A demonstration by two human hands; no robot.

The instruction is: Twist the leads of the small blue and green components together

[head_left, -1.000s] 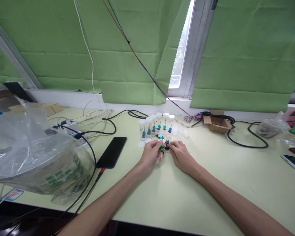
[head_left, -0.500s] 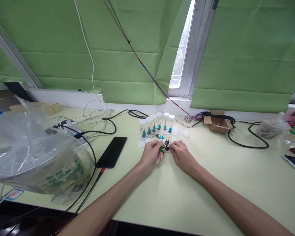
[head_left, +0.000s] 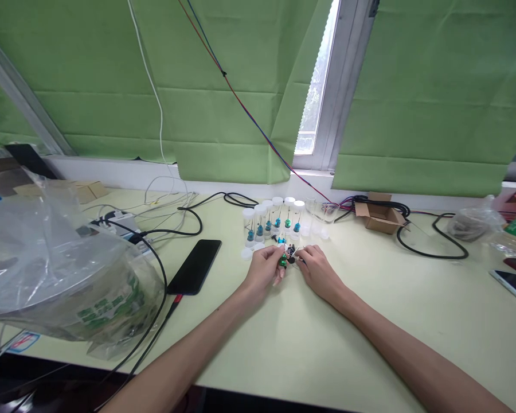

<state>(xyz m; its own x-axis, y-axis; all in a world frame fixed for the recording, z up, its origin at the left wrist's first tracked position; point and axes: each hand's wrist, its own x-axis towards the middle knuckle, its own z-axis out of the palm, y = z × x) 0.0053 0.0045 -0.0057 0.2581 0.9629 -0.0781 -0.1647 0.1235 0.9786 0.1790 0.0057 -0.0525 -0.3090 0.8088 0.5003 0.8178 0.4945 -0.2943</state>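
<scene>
Pinching a green piece [head_left: 282, 261] in left fingers [head_left: 276, 252], cannot tell about right fingers [head_left: 303, 256]; seemingly done with six filled, capped vials [head_left: 268, 213], not yet with loose dark parts [head_left: 291, 258].

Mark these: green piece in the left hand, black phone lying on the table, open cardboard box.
green piece [head_left: 282, 260], head view, middle of its body
black phone [head_left: 195, 267], head view, centre of its screen
open cardboard box [head_left: 379, 225], head view, front wall

We take this for a workroom or office, though we cannot tell which: we see a long pale table [head_left: 279, 338] beneath a window [head_left: 312, 109] with green blinds [head_left: 241, 120], bearing capped clear tubes [head_left: 248, 225], coiled black cables [head_left: 398, 205] and a phone [head_left: 195, 267].
</scene>
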